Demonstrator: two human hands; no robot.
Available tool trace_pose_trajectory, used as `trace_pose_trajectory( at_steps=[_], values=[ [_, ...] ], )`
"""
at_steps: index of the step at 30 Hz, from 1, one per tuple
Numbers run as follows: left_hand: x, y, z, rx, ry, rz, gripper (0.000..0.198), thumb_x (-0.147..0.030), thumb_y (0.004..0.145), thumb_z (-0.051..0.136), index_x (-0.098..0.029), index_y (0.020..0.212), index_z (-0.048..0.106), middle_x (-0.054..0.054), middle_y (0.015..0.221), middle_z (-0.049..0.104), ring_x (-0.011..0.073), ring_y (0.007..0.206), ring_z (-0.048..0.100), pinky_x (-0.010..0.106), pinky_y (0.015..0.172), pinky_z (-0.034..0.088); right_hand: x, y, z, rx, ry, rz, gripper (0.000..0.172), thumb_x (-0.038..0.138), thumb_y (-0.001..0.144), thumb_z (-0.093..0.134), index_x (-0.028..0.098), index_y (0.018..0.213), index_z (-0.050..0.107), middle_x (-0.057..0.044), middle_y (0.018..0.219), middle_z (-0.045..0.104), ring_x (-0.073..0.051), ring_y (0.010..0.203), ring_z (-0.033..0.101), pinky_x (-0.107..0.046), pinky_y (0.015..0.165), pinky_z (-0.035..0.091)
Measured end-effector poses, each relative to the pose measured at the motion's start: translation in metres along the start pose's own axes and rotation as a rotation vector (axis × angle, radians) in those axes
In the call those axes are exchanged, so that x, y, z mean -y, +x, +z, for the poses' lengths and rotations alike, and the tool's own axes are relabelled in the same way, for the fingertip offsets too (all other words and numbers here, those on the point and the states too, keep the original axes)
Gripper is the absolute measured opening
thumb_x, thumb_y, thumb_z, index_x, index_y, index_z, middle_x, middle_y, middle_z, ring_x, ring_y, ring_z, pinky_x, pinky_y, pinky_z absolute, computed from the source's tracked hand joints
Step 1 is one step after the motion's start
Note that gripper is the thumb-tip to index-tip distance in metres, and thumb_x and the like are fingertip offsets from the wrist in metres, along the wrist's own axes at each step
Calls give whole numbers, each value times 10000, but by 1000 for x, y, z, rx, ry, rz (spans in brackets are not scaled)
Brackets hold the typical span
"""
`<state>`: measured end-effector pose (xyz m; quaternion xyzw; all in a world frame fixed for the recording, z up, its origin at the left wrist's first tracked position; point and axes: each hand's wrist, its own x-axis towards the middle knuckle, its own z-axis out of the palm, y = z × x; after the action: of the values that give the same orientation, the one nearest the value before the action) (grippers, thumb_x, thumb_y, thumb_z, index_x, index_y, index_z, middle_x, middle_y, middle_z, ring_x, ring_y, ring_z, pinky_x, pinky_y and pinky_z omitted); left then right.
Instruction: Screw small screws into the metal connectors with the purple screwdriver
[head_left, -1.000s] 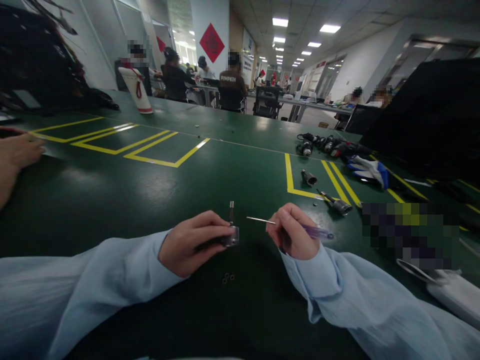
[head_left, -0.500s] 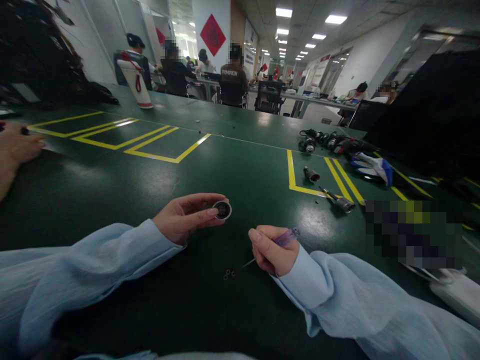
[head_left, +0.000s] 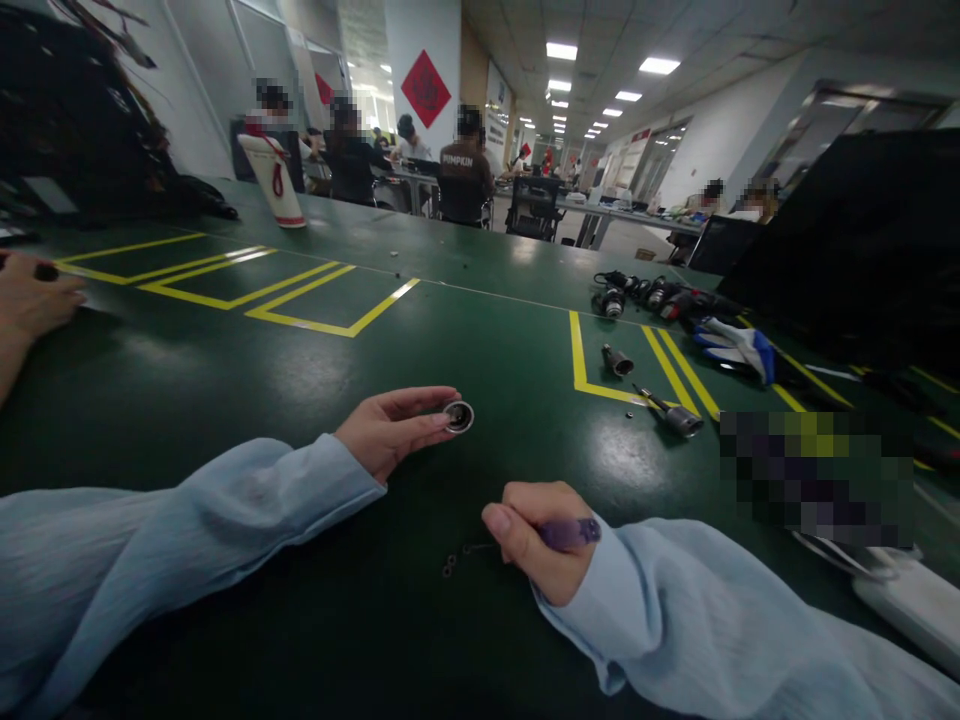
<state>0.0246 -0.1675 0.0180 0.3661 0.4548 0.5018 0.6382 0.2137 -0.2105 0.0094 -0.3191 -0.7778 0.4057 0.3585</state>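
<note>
Head view: metal cup [head_left: 469,415], pinched in the left hand [head_left: 397,428] over the green table [head_left: 480,350]; from here I judge it rigid, smooth, weighty, best held by its outer wall. Right hand [head_left: 544,540] clenches a purple-handled tool [head_left: 568,533] near small rings [head_left: 450,566].

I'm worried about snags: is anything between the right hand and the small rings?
Nothing visible stands between the right hand and the small rings but the purple-handled tool it holds, whose thin shaft points toward them.

A green table [head_left: 495,350] carries small nuts [head_left: 448,571], metal sockets [head_left: 682,421], a glove [head_left: 739,349] and a cup [head_left: 274,182].
</note>
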Motion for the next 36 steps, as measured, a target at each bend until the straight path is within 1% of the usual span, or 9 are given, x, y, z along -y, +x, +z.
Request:
trace_pose_trajectory(
  at_steps=[2, 5, 7, 9, 14, 19, 22, 27, 36],
  values=[
    [3, -6, -1, 22, 63, 1, 359, -118, 508, 743, -136, 854, 648, 43, 814, 694, 189, 798, 641, 355, 814, 498, -3, -4, -1, -53, 48, -114, 372, 302, 832, 404, 158, 489, 404, 33, 455, 375, -57, 438, 373, -214, 454, 298],
    [6, -22, -2, 82, 212, -8, 335, -168, 549, 729, -165, 875, 651, 42, 803, 697, 188, 770, 647, 334, 781, 507, -2, -8, -2, -190, 97, -270, 315, 255, 829, 403, 161, 530, 430, 23, 466, 397, -80, 479, 403, -244, 500, 330],
    [5, -32, 0, 116, 271, 0, 319, -180, 568, 718, -176, 879, 652, 43, 809, 697, 186, 770, 647, 311, 767, 507, 1, -8, -3, -252, 71, -347, 282, 229, 824, 399, 164, 552, 432, 18, 474, 404, -90, 488, 406, -256, 505, 336],
    [3, -39, 3, 136, 291, 17, 314, -181, 573, 713, -178, 881, 651, 43, 803, 698, 181, 759, 648, 296, 750, 508, 5, -8, -4, -267, 9, -411, 249, 210, 823, 391, 167, 582, 436, 12, 493, 419, -95, 497, 414, -266, 517, 348],
    [1, -44, 11, 137, 318, 37, 313, -163, 556, 710, -162, 864, 652, 47, 792, 694, 173, 732, 644, 287, 720, 512, 8, -9, -7, -175, -206, -513, 201, 217, 826, 383, 172, 638, 438, 6, 535, 443, -102, 519, 425, -281, 559, 375],
    [2, -45, 15, 120, 358, 54, 302, -146, 540, 705, -153, 836, 646, 42, 778, 686, 154, 715, 632, 265, 691, 512, 13, -6, -8, -78, -370, -569, 194, 181, 808, 398, 154, 620, 435, -4, 526, 447, -105, 520, 403, -287, 555, 364],
    [4, -45, 15, 104, 356, 90, 290, -135, 527, 705, -152, 809, 636, 35, 772, 679, 141, 705, 623, 247, 669, 509, 18, -3, -6, -77, -423, -588, 248, 179, 812, 393, 149, 568, 428, -5, 493, 441, -101, 502, 380, -281, 540, 351],
    [5, -43, 16, 79, 354, 147, 252, -109, 511, 695, -141, 750, 619, 41, 856, 665, 131, 718, 613, 233, 662, 501, 22, -1, -3, -81, -490, -634, 338, 213, 836, 367, 136, 518, 453, -11, 453, 441, -99, 478, 363, -271, 518, 341],
    [5, -47, 19, 87, 377, 134, 233, -108, 524, 678, -143, 748, 627, 58, 901, 660, 185, 833, 604, 316, 784, 478, 23, 3, -3, -65, -571, -638, 378, 215, 836, 356, 138, 482, 465, -18, 423, 435, -103, 451, 356, -271, 484, 310]
  ],
)
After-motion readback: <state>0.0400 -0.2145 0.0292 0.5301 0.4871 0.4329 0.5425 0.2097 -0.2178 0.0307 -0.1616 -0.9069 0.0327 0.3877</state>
